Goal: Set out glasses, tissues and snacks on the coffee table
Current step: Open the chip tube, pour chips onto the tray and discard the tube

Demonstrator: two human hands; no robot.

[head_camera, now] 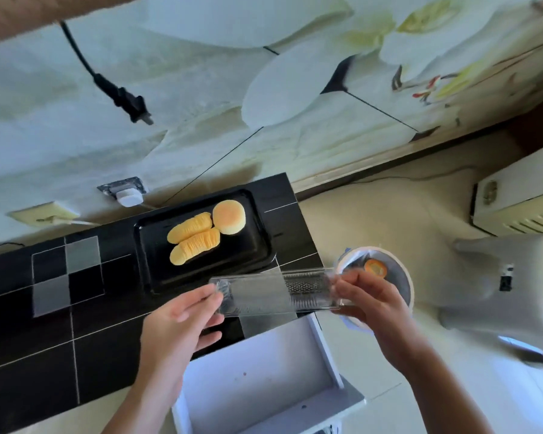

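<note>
A black tray [251, 252] lies on the black counter [51, 333] and carries two ridged yellow snacks [193, 238] and a round bun [229, 217]. Both hands hold a clear plastic snack packet tray [264, 296] level, just in front of the black tray. My left hand [176, 327] pinches its left end. My right hand [370, 302] grips its right end. The clear tray looks empty, with a dark mesh pattern showing through near the right end.
A white drawer [264, 377] stands open below the hands. A lined waste bin [398, 277] with an orange piece inside stands on the floor at right. A black plug [132, 104] hangs on its cable against the flowered wall. Wall sockets [123, 191] sit behind the counter.
</note>
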